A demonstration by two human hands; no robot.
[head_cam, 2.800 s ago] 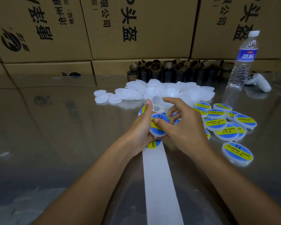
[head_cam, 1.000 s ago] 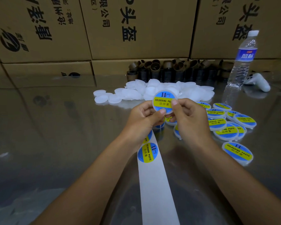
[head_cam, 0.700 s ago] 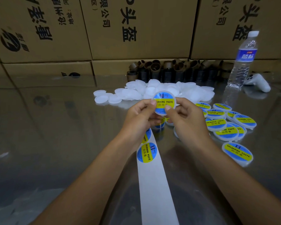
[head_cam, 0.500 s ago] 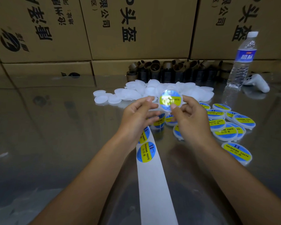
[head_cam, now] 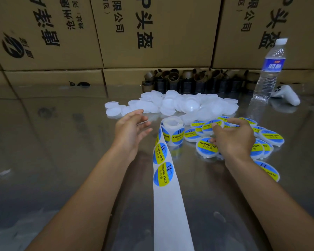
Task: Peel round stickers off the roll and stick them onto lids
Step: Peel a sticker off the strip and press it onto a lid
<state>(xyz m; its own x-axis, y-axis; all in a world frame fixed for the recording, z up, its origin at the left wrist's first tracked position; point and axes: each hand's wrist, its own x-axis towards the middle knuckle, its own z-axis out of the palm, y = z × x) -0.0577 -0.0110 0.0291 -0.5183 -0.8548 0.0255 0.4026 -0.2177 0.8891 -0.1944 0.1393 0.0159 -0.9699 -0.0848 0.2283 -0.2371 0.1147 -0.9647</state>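
My left hand (head_cam: 132, 129) has let go, fingers loose, reaching for the blank lids (head_cam: 179, 104) at upper centre. My right hand (head_cam: 232, 138) pinches the stickered lid (head_cam: 211, 124), lowering it onto the done pile (head_cam: 269, 137) at right.

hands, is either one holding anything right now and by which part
The right hand pinches a stickered lid by its rim, between thumb and fingers. The left hand is open and holds nothing.

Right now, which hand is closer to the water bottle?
Right. The right hand, gripping a stickered lid, sits in front and left of the water bottle; the left hand hovers farther left, past the sticker roll.
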